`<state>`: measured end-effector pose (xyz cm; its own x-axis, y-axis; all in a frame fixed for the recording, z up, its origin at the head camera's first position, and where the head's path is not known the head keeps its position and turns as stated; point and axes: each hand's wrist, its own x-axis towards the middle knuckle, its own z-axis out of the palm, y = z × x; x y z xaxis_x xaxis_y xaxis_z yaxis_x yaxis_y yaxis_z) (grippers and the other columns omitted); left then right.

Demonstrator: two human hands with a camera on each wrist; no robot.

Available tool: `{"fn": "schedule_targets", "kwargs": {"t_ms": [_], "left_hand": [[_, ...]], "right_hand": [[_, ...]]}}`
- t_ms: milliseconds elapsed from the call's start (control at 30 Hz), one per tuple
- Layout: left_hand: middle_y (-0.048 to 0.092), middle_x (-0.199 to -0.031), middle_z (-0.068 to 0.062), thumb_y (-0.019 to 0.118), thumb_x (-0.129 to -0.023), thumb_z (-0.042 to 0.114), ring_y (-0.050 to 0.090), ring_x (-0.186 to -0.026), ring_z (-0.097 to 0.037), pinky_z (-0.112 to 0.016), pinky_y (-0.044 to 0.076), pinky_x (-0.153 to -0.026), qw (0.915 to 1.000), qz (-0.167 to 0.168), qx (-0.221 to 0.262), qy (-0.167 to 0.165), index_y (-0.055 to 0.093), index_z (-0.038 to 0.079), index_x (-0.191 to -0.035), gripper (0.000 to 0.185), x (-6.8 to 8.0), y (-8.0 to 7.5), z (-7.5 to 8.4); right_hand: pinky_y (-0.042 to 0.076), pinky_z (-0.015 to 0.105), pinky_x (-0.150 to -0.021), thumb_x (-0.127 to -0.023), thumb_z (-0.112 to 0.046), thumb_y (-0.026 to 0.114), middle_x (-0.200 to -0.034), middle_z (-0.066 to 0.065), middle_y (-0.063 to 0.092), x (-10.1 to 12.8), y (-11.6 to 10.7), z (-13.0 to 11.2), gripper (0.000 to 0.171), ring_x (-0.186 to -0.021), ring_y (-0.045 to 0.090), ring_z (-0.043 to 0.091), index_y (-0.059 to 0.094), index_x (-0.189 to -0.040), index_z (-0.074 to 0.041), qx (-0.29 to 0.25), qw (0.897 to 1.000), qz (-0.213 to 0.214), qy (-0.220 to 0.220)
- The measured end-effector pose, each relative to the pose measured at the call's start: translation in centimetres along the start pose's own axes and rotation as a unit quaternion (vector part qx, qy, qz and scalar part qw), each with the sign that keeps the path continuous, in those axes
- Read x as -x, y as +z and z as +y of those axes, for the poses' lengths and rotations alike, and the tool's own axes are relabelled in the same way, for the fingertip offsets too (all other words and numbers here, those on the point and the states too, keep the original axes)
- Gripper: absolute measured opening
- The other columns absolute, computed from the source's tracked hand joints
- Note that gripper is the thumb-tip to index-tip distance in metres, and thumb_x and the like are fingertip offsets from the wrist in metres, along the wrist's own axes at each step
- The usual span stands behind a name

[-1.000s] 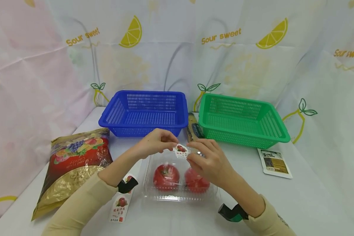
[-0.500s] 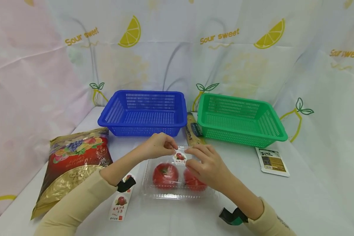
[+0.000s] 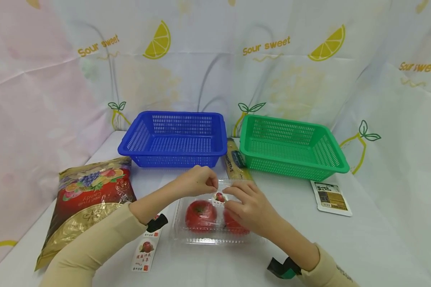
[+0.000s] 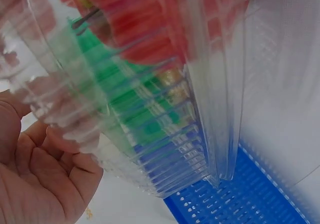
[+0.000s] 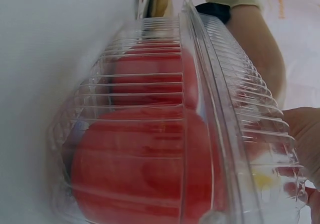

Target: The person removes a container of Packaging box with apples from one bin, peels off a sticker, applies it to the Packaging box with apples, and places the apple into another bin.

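In the head view a small white sticker (image 3: 220, 198) printed with a red apple lies at or just above the lid of a clear plastic clamshell box (image 3: 215, 239); I cannot tell whether it touches. My left hand (image 3: 199, 181) pinches its upper left edge, fingers bent. At its right edge, my right hand (image 3: 251, 209) holds it with thumb and fingertips. Two red apples sit inside the closed box, the left apple (image 3: 201, 216) and the right apple (image 3: 234, 223), partly covered by my right hand. The right wrist view shows both through the ribbed wall.
A strip of more apple stickers (image 3: 143, 255) lies left of the box, beside a candy bag (image 3: 87, 203). Behind stand a blue basket (image 3: 172, 159) and a green basket (image 3: 291, 165), with a spaghetti packet (image 3: 236, 161) between them. A flat pouch (image 3: 331, 198) lies right.
Both hands have lowered the sticker from above the far part of the box down toward the lid, near the apples. The box and baskets have stayed in place.
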<state>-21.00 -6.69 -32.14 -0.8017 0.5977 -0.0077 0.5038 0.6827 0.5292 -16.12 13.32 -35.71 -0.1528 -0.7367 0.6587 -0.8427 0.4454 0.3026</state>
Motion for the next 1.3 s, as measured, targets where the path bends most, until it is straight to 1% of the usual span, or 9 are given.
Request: {"fn": "schedule_targets", "kwargs": {"t_ms": [333, 467, 500, 567, 700, 900, 1067, 1300], "left_hand": [[0.055, -0.064, 0.005, 0.067, -0.082, 0.007, 0.048, -0.06, -0.011, -0.022, 0.043, -0.053, 0.9998, 0.004, -0.018, -0.008, 0.063, 0.013, -0.073, 0.011, 0.0, 0.3, 0.0], [0.055, -0.064, 0.006, 0.067, -0.081, 0.007, 0.049, -0.061, -0.011, -0.022, 0.043, -0.054, 0.9995, 0.012, -0.03, -0.006, 0.063, 0.014, -0.072, 0.012, 0.0, 0.3, 0.2], [0.055, -0.065, 0.006, 0.067, -0.08, 0.007, 0.049, -0.061, -0.011, -0.022, 0.043, -0.055, 0.9992, 0.015, -0.036, -0.005, 0.063, 0.014, -0.072, 0.012, 0.0, 0.4, 0.2], [0.055, -0.065, 0.006, 0.067, -0.08, 0.007, 0.049, -0.061, -0.011, -0.022, 0.043, -0.055, 0.9987, 0.02, -0.046, -0.006, 0.062, 0.015, -0.071, 0.013, 0.0, 0.4, 0.2], [0.054, -0.064, 0.007, 0.067, -0.079, 0.007, 0.049, -0.061, -0.01, -0.023, 0.043, -0.054, 0.9978, 0.025, -0.061, -0.011, 0.061, 0.016, -0.071, 0.013, 0.1, 0.6, 0.2], [0.052, -0.062, 0.008, 0.067, -0.079, 0.006, 0.048, -0.059, -0.01, -0.024, 0.041, -0.052, 0.9971, 0.034, -0.067, -0.006, 0.06, 0.017, -0.07, 0.015, 0.3, 1.0, 0.0], [0.052, -0.061, 0.007, 0.066, -0.078, 0.004, 0.047, -0.057, -0.009, -0.023, 0.04, -0.051, 0.9972, 0.04, -0.063, 0.003, 0.061, 0.015, -0.069, 0.015, 0.5, 1.1, -0.1], [0.052, -0.061, 0.005, 0.067, -0.078, 0.003, 0.047, -0.057, -0.01, -0.023, 0.043, -0.053, 0.9977, 0.039, -0.054, 0.01, 0.063, 0.01, -0.072, 0.01, 0.4, 1.0, -0.4]], "right_hand": [[0.044, 0.035, -0.08, -0.068, -0.014, 0.077, -0.097, 0.005, 0.064, 0.1, 0.5, -0.1, 0.011, -0.094, 0.056, 0.024, 0.069, -0.075, -0.013, 0.006, 1.0, -0.008, 0.003], [0.044, 0.035, -0.08, -0.069, -0.015, 0.077, -0.097, 0.005, 0.064, 0.2, 0.6, 0.0, 0.011, -0.094, 0.056, 0.023, 0.068, -0.076, -0.014, 0.004, 1.0, -0.015, 0.005], [0.044, 0.035, -0.08, -0.071, -0.015, 0.076, -0.098, 0.004, 0.064, 0.2, 0.6, 0.0, 0.01, -0.094, 0.055, 0.023, 0.068, -0.076, -0.014, 0.003, 1.0, -0.016, 0.005], [0.044, 0.035, -0.08, -0.072, -0.015, 0.074, -0.097, 0.004, 0.064, 0.2, 0.6, 0.1, 0.008, -0.094, 0.055, 0.023, 0.067, -0.076, -0.014, 0.002, 1.0, -0.018, 0.005], [0.044, 0.035, -0.08, -0.073, -0.016, 0.074, -0.097, 0.004, 0.064, 0.3, 0.8, 0.0, 0.007, -0.093, 0.055, 0.023, 0.068, -0.076, -0.014, 0.003, 1.0, -0.02, 0.005], [0.044, 0.035, -0.078, -0.067, -0.016, 0.076, -0.095, 0.003, 0.064, 0.4, 1.1, -0.1, 0.012, -0.092, 0.055, 0.022, 0.067, -0.075, -0.016, 0.004, 1.0, -0.015, 0.008], [0.044, 0.035, -0.078, -0.067, -0.017, 0.076, -0.096, 0.003, 0.063, 0.5, 1.3, -0.1, 0.013, -0.092, 0.056, 0.022, 0.066, -0.075, -0.016, 0.003, 1.0, -0.016, 0.009], [0.044, 0.034, -0.079, -0.068, -0.018, 0.075, -0.096, 0.002, 0.063, 0.4, 1.4, 0.0, 0.012, -0.093, 0.055, 0.021, 0.066, -0.076, -0.017, -0.002, 1.0, -0.026, 0.013]]}}
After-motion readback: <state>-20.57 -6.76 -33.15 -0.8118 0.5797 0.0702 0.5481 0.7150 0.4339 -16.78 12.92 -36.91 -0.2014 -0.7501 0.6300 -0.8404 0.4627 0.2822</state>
